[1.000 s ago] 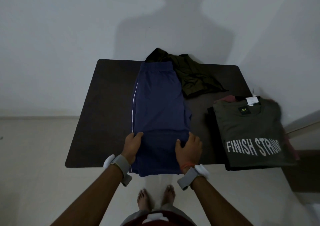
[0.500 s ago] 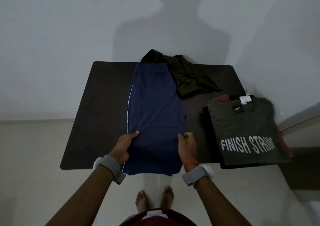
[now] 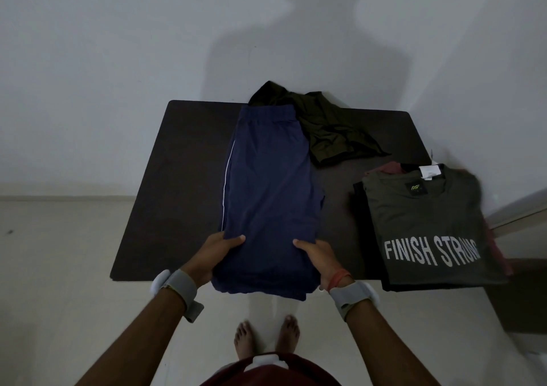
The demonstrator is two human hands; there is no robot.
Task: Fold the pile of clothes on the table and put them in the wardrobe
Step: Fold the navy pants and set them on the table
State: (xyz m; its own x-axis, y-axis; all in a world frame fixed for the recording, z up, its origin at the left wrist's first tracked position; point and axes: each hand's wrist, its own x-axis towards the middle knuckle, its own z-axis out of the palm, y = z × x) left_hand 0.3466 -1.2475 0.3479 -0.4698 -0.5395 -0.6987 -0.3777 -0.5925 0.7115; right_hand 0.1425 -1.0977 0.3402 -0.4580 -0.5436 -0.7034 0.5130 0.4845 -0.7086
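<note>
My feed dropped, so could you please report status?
Left hand, right hand grip navy shorts near hem. Shorts lie lengthwise on table. Olive garment touches waistband.

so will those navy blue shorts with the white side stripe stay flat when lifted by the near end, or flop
Probably floppy: the navy blue shorts are thin cloth; their near end droops off the dark table. Likely light: the left hand and right hand hold them by the side edges. The fold may slide open if lifted unevenly.
</note>
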